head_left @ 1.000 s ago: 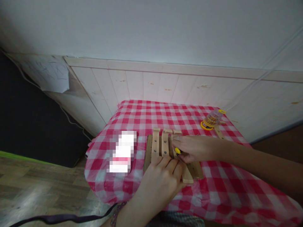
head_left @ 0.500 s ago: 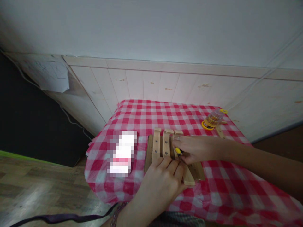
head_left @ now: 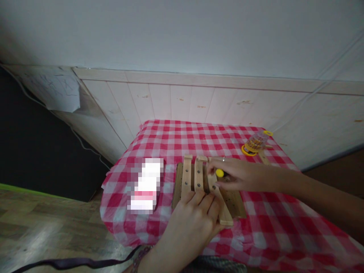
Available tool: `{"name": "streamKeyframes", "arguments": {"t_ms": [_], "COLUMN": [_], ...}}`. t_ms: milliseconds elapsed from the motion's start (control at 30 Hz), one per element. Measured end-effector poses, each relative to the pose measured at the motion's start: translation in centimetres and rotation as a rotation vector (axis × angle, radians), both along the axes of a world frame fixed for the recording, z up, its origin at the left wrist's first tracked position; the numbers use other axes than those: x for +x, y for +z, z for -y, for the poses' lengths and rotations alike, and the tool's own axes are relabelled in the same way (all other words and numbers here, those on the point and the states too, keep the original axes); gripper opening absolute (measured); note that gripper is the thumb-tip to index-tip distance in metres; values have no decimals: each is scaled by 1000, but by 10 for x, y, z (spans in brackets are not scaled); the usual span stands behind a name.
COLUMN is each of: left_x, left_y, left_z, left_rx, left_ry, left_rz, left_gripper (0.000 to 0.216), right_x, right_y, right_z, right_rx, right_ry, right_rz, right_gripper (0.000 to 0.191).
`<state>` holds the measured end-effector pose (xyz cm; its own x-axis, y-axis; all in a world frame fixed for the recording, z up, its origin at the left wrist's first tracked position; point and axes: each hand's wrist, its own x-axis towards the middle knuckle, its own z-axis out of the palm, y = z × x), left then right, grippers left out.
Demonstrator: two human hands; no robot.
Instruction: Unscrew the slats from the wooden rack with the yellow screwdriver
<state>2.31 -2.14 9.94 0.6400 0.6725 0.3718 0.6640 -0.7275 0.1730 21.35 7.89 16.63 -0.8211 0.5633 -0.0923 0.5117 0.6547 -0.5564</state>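
Note:
A brown wooden board [head_left: 237,203] lies on the table, with several pale wooden strips across it. Two strips stand side by side, the left strip [head_left: 187,176] and the middle strip [head_left: 199,178], each with dark screws showing. A third, slanted strip [head_left: 226,217] runs under both hands, and a dark screw [head_left: 214,187] shows in it. My left hand [head_left: 196,216] is closed over the strips' near part, gripping the slanted one. Above that strip my right hand [head_left: 227,174] is closed on a small screwdriver with a yellow-and-black handle [head_left: 220,173]; its tip is hidden.
A clear bottle with yellow ends [head_left: 256,143] and small contents lies at the back right, beside a loose wooden piece [head_left: 264,157]. A blurred white rectangular item [head_left: 148,184] rests at left on the red-and-white checked tablecloth [head_left: 170,136]. A panelled wall [head_left: 182,100] stands behind.
My right hand has shifted slightly up and to the right with the screwdriver, and the screw in the slanted strip shows more clearly. The left hand stays in place.

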Motion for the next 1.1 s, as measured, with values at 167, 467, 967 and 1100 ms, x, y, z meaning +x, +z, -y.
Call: {"name": "streamKeyframes", "arguments": {"t_ms": [167, 467, 967, 1100], "left_x": [1, 2, 1, 2], "left_y": [1, 4, 5, 5], "left_z": [0, 2, 1, 0], "left_rx": [7, 11, 13, -4], "left_ry": [-4, 16, 1, 7], "left_rz": [-11, 68, 100, 87], "left_gripper": [35, 48, 49, 45], "right_x": [5, -11, -9, -4], "right_y": [7, -37, -38, -22], "right_z": [27, 42, 38, 33], "right_rx": [-1, -176, -135, 217], "right_ry": [-389, -477, -403, -381], "right_rz": [-503, -869, -802, -569], "right_gripper": [11, 17, 33, 51]}}
